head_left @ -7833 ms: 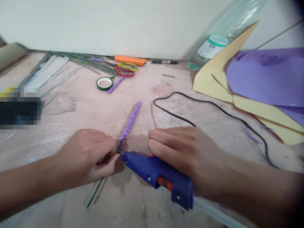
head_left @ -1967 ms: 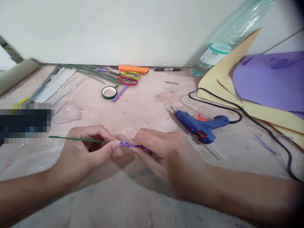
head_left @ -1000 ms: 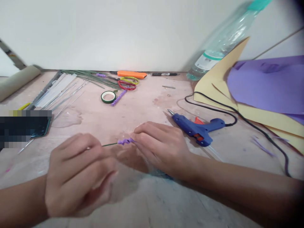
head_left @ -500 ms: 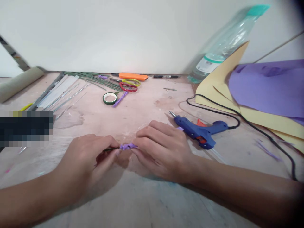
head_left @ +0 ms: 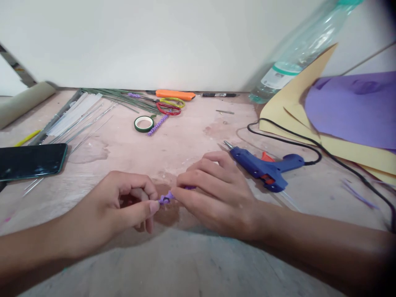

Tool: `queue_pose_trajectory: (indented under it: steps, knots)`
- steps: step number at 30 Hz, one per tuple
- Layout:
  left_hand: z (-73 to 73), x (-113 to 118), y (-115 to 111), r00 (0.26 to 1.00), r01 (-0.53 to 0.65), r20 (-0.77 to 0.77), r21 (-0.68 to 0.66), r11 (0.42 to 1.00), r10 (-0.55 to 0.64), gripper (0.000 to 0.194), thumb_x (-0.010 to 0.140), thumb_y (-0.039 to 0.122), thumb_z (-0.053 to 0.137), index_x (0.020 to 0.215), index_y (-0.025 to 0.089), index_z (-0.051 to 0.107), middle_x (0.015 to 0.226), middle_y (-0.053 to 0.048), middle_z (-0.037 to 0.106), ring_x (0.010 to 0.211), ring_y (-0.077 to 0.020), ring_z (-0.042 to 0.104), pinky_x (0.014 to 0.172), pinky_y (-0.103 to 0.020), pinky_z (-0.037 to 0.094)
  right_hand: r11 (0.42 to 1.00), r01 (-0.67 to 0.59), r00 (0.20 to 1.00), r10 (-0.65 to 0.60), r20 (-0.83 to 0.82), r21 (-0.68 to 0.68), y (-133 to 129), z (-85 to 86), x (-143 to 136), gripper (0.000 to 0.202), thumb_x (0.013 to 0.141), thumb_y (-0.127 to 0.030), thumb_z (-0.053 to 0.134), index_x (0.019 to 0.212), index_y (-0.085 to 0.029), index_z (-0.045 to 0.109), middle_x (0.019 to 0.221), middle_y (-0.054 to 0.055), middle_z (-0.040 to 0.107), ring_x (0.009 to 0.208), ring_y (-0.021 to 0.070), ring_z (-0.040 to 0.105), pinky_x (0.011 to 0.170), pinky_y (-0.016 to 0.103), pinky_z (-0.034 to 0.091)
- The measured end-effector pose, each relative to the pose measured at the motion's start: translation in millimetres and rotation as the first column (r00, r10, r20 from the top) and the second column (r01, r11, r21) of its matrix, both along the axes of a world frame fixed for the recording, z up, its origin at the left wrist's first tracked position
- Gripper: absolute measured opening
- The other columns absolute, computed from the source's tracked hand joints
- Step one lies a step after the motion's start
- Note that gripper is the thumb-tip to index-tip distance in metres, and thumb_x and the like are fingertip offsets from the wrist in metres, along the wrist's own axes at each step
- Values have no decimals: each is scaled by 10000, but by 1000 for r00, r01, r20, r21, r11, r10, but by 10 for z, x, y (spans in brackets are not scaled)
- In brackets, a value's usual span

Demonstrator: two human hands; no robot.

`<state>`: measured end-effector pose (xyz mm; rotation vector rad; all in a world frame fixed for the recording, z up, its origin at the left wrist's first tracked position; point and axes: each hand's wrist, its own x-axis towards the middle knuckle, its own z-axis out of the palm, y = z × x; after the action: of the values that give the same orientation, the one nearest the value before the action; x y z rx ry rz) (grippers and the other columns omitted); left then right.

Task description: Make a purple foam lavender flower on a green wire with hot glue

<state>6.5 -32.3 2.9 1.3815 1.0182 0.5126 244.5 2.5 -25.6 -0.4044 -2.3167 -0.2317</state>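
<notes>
A small twisted purple paper strip (head_left: 166,198) spans the gap between my two hands, low over the table. The thumb and forefinger of my left hand (head_left: 123,204) pinch its left end, the other fingers curled loosely below. My right hand (head_left: 216,196) holds the other end between thumb and fingertips, and a bit of purple shows behind its fingers. How the strip runs inside the right hand is hidden. A blue glue gun (head_left: 262,167) lies just beyond the right hand. Farther back, a finished-looking purple twisted piece (head_left: 158,125) lies against a roll of green tape (head_left: 144,123).
Red-and-yellow scissors (head_left: 168,106), an orange cutter (head_left: 175,95) and a pen (head_left: 219,95) lie along the wall. Green wires (head_left: 120,99), glue sticks (head_left: 72,113) and a phone (head_left: 34,161) are at left. A bottle (head_left: 297,66), paper sheets (head_left: 349,107) and the gun's black cord (head_left: 287,134) occupy the right.
My left hand has turned and loosened its curl, its thumb now along the strip's left end. The dark stem seen in it before no longer shows. The view has shifted slightly.
</notes>
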Motion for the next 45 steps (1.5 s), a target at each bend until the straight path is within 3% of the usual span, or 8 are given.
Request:
queue_pose_trajectory:
  steps: [10,18,23,26,29,33,45]
  knots:
    - [-28,54,-19,996,-18,-84,16,1000,19,221,844,324,704,702,182,611,542,25,639,496,-92,500,469,-174,355,999,-10,1000,10,-5,30,-50,44,-31,123,986,-91,586,935,-198,619,835,-13,730,766,136,599,809,370,451]
    - [-28,21,-12,995,94,-37,111,989,-90,377,982,310,553,634,170,596,604,19,607,570,-91,507,534,-193,380,995,-46,995,54,-89,93,-81,-7,-83,223,848,-76,715,773,-219,560,739,-64,697,741,109,597,769,341,445]
    - [-121,-6,-21,998,-35,-54,171,985,45,351,1014,310,542,687,186,582,595,49,563,553,-89,479,527,-210,356,998,-13,993,20,-113,63,-101,-18,-89,234,879,-85,685,754,-220,541,710,-83,676,742,95,597,796,331,447]
    - [-150,-11,-12,995,-43,-74,259,965,64,424,1068,325,448,669,196,511,582,56,539,549,-90,469,546,-219,361,996,-31,996,37,-76,79,-81,18,-68,210,900,-82,668,768,-219,578,728,-75,686,748,96,599,791,327,450]
    - [-108,-13,9,993,54,-114,319,946,-19,454,1085,337,402,660,196,477,587,57,493,546,-91,431,544,-223,349,997,-46,996,51,-68,70,-68,63,-42,211,926,-77,648,766,-211,615,747,-50,700,751,106,604,779,338,459]
    - [-25,-30,11,981,188,-106,319,929,-163,341,1035,385,497,749,200,511,677,40,494,622,-116,437,568,-235,361,998,-54,997,56,-45,44,-76,93,-18,234,984,-82,585,791,-201,641,791,-33,724,777,115,619,803,356,469]
    - [-76,-47,-11,982,191,-46,244,951,-185,378,1035,322,517,688,178,557,620,40,480,582,-104,405,536,-243,299,996,-81,994,83,-70,31,-91,116,0,259,1052,-118,484,900,-175,686,810,-10,751,804,125,662,814,373,486]
